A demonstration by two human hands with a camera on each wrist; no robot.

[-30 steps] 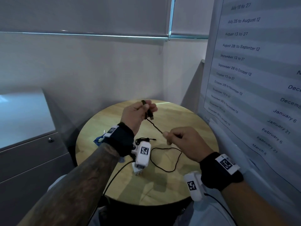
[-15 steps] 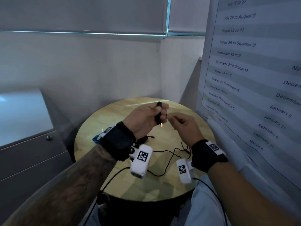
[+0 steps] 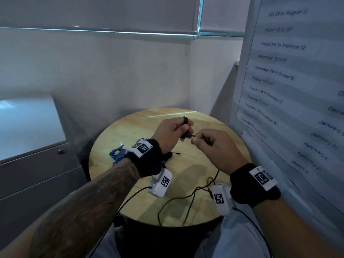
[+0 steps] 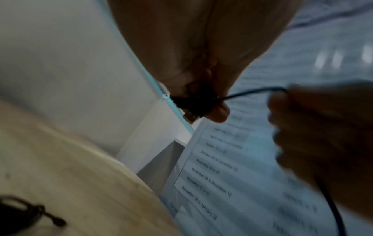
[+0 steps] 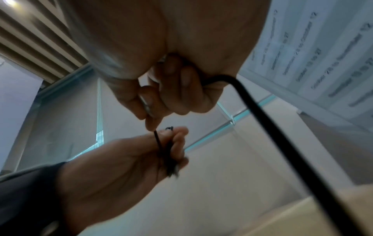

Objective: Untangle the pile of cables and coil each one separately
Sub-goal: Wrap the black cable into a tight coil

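Observation:
My left hand (image 3: 173,130) grips the plug end and a small folded bundle of a thin black cable (image 3: 185,135) above the round wooden table (image 3: 130,131). Close to its right, my right hand (image 3: 214,146) pinches the same cable (image 5: 157,140) between thumb and forefinger; the slack (image 3: 188,196) hangs from that fist down to the table's front edge. In the left wrist view the USB plug (image 4: 190,117) pokes out below my left fingers (image 4: 219,112). A second black cable (image 3: 168,155) lies bundled on the table under my left wrist, and a blue cable (image 3: 117,153) lies further left.
A large printed schedule sheet (image 3: 290,81) hangs on the wall close to my right arm. A grey cabinet (image 3: 33,146) stands left of the table. White walls close off the corner behind. Thin black leads from the wrist cameras (image 3: 130,198) trail off the table's front.
My right hand came up and left from a spread-apart position to just beside the left hand. The taut stretch of cable between them is gone, and more cable is gathered in the left hand.

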